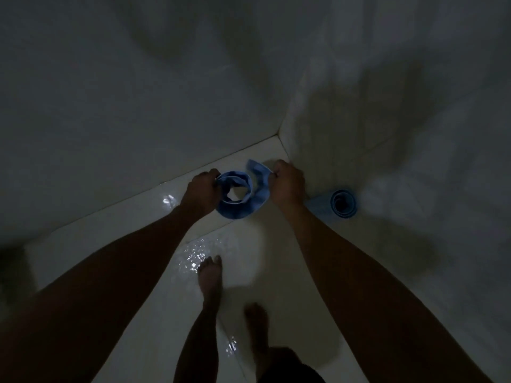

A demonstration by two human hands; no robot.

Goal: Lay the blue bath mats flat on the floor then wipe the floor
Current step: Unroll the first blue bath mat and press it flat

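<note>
Dim light and pale glossy tiles fill this corner, where two walls meet the wet floor (154,286) at about one o'clock from where the person stands barefoot. Both arms reach forward and down. The left hand (203,193) grips the rolled part of a blue bath mat (240,200), fingers curled round the coil's edge at roughly eleven o'clock, while the right hand (286,183) pinches the loose outer end of the same mat at twelve o'clock, lifting it clear of the coil. The mat looks held just above the floor near the corner, though the gloom makes contact hard to judge. A second mat (338,204), also blue and rolled tight, lies on the floor at one o'clock, just beside the right wrist against the wall. By my reckoning the unrolling of the first mat is the step in hand, barely begun, with the wiping a long way off. The next move probably calls for drawing the hands apart so the coil pays out, then lowering it flat; the wet tiles may let it slide about.
</note>
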